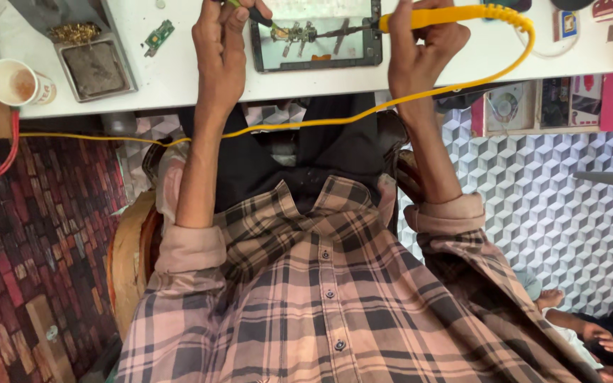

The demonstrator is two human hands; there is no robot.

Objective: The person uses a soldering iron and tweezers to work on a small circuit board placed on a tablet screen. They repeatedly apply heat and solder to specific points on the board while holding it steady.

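My right hand [420, 53] grips a yellow-handled soldering iron [455, 14], its dark tip reaching left over a small circuit part [296, 33]. That part lies on a dark-framed, pale rectangular panel [317, 57] on the white table [179, 78]. My left hand [223, 42] pinches a thin dark tool with a green end [257, 14] pointed at the same part. The iron's yellow cord [391, 101] loops off the table edge and runs left across my lap.
A metal tray with a grey sponge [95, 67] and brass wool sits at the left, near a small green board [159, 35] and a paper cup [15, 81]. Small boxes line the right edge. Another person's hand [601, 337] shows at the bottom right.
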